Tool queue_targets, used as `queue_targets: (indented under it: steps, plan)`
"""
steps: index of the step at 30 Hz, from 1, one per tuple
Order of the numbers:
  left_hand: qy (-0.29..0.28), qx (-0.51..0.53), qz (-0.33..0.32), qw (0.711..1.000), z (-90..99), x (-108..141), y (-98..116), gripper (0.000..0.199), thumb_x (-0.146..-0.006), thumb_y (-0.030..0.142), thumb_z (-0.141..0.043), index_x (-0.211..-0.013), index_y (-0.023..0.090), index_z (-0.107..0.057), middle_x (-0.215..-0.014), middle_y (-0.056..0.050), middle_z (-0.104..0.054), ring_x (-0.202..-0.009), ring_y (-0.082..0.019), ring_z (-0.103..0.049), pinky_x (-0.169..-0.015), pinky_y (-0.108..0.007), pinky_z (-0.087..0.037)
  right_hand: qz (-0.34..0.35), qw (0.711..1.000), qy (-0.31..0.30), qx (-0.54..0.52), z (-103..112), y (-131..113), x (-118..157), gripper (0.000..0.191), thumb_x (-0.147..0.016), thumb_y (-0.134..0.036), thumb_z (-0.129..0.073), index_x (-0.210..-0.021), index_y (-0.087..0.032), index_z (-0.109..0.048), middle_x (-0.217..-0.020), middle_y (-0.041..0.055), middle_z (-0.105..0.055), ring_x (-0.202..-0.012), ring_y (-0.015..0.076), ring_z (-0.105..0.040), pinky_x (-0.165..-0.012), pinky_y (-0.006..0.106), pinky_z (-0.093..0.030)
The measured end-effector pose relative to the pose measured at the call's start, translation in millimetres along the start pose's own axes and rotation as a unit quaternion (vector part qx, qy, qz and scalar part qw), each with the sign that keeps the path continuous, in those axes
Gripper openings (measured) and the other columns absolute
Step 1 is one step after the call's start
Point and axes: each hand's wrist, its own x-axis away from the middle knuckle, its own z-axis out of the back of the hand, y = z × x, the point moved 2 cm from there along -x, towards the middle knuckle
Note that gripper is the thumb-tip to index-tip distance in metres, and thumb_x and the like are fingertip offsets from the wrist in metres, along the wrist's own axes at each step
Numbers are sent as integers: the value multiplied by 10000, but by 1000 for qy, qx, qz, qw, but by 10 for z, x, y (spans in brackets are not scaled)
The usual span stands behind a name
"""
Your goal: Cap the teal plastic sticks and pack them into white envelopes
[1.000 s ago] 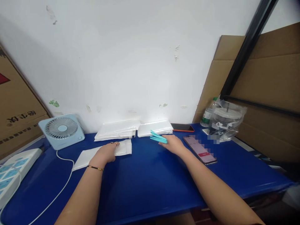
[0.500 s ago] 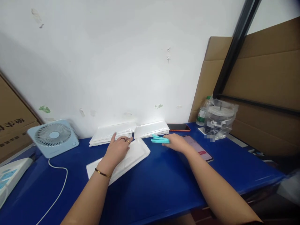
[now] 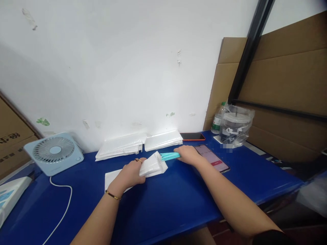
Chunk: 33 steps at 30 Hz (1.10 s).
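My left hand (image 3: 130, 174) is closed around a white padded envelope (image 3: 153, 164), whose right end stands raised and bulges open. The envelope's other end lies on the blue table behind my wrist. My right hand (image 3: 188, 154) pinches a small bundle of thin turquoise strips (image 3: 169, 156); what exactly they are I cannot tell. Their left tips are at the envelope's mouth; whether they are inside it is unclear. Just behind lie two stacks of flat white envelopes, a left stack (image 3: 120, 145) and a right stack (image 3: 163, 139).
A light blue fan (image 3: 55, 153) stands at the left, its white cable (image 3: 68, 200) trailing forward. A lit phone (image 3: 214, 160) lies by my right forearm, a dark phone (image 3: 193, 136) near the wall. At the right are a bottle (image 3: 217, 122) and a bagged cup (image 3: 235, 127).
My left hand has gone from resting on the flat envelope to gripping it and lifting its right end. The turquoise strips and the envelope's mouth have come together.
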Motion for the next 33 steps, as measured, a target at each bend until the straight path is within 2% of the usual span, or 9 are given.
queue_targets:
  steps: [8,14,18,21,24,26,28,30,33]
  plan:
    - [39,48,-65,996,50,-13,72,540,-651,235,-539,-1185,277,-470,-1039,-32,-584,-955,-229,-561,-782,-295,-419,36,998,18,55,3,-140,-12,171,-760,-168,-530,-907,-206,-608,-911,80,-670,-888,243,-609,-718,316,-414]
    - [38,30,-89,995,-71,-38,359,506,-719,293,-530,-1219,274,-452,-1097,-55,-560,-1029,-237,-523,-857,-329,-382,63,996,34,52,48,-492,21,172,-827,-142,-468,-956,-189,-572,-874,91,-669,-860,235,-617,-712,316,-413]
    - [48,-9,-85,995,-180,-81,508,635,-699,507,-585,-1262,264,-417,-1145,-95,-534,-1074,-292,-486,-861,-393,-370,75,997,13,-4,18,-559,-4,332,-791,-87,-493,-1110,-177,-493,-861,81,-655,-814,215,-627,-677,283,-428]
    - [42,-17,-84,995,-247,-118,521,612,-726,593,-523,-1228,251,-450,-1138,-104,-535,-1063,-298,-491,-833,-399,-381,123,987,-18,-104,29,-384,-3,557,-667,-95,-631,-1194,-191,-480,-1067,92,-605,-959,218,-588,-758,274,-440]
    - [43,-9,-77,996,-285,-143,494,659,-728,622,-496,-1271,255,-424,-1190,-117,-509,-1102,-303,-469,-855,-413,-375,157,953,-47,-255,61,-98,56,849,-554,-248,-764,-1320,-186,-403,-1286,111,-483,-1146,242,-481,-928,305,-396]
    - [47,2,-68,997,-291,-146,469,765,-694,648,-513,-1335,261,-360,-1276,-131,-460,-1178,-323,-410,-912,-449,-343,132,919,-66,-366,35,56,105,902,-590,-384,-750,-1372,-205,-340,-1379,104,-406,-1237,246,-404,-1000,334,-348]
    - [44,13,-68,997,-278,-135,425,915,-626,684,-555,-1390,266,-275,-1368,-136,-384,-1260,-341,-318,-993,-504,-261,61,872,-32,-484,-43,139,137,750,-737,-492,-609,-1378,-218,-333,-1407,89,-385,-1271,223,-377,-1018,347,-337]
    - [26,24,-71,997,-242,-105,337,1057,-547,697,-608,-1422,280,-188,-1443,-127,-287,-1321,-354,-217,-1042,-559,-151,-40,816,47,-574,-163,155,159,596,-875,-557,-342,-1354,-205,-377,-1400,85,-401,-1274,198,-384,-1022,353,-339]
    - [-32,20,-33,999,-158,-23,89,1190,-441,637,-706,-1428,334,-114,-1509,-99,-116,-1358,-392,-66,-1014,-649,-103,-133,748,102,-642,-340,62,191,671,-913,-551,-64,-1327,-159,-418,-1367,106,-445,-1255,183,-418,-1027,352,-342]
